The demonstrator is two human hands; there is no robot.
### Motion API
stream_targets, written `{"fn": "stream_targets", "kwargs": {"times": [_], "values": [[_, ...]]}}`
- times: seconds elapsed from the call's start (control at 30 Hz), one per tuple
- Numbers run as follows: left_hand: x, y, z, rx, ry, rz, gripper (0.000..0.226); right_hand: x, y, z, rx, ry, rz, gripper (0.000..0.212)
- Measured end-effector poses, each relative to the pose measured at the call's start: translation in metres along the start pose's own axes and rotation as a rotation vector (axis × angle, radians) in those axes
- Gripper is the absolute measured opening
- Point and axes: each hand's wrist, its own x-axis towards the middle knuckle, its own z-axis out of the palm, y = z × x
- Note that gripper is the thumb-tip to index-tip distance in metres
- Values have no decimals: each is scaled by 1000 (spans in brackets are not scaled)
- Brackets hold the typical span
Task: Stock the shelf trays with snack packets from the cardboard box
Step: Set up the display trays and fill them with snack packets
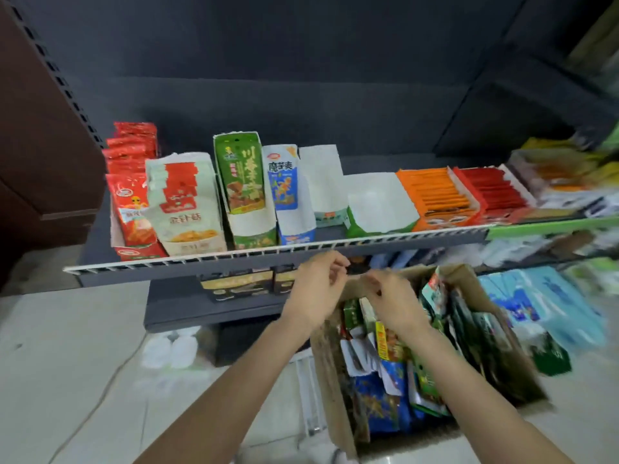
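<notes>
Hovering together over the box's (338,380) twelve-o'clock rim, both hands (316,289) (392,299) are curling their fingers, holding nothing I can tell; packets (385,373) are sitting upright inside, likely for easy picking toward the trays (378,202).

Large characters "川" and "香" stood down the front of the green packet (239,177) in its shelf tray. The blue-and-white packet (284,182) beside it carried "魔芋爽" under a small red logo. Print on the cream-and-red packet (183,202) and the other packs was too blurred to read.
</notes>
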Motion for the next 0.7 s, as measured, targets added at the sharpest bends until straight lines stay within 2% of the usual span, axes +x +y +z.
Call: {"fn": "stream_targets", "kwargs": {"times": [0.07, 0.17, 0.27, 0.37, 0.47, 0.6, 0.7], "values": [[4, 4, 46, 97, -89, -43, 22, -8, 44, -1, -156, -42, 44, 33], [8, -8, 101, 206, -257, -217, 31, -13, 93, -4, -376, -150, 5, 49], [4, -29, 129, 366, -416, -329, 36, -10, 112, -5, -558, -264, -213, 54], [-3, -41, 144, 433, -578, -386, 52, 6, 115, -1, -699, -415, -456, 62], [-12, -46, 149, 459, -693, -420, 68, 20, 118, 10, -718, -533, -468, 61], [-20, -46, 150, 440, -656, -435, 73, 29, 119, 23, -771, -470, -493, 63], [-23, -48, 153, 415, -581, -452, 71, 31, 115, 21, -764, -403, -525, 50]]}}
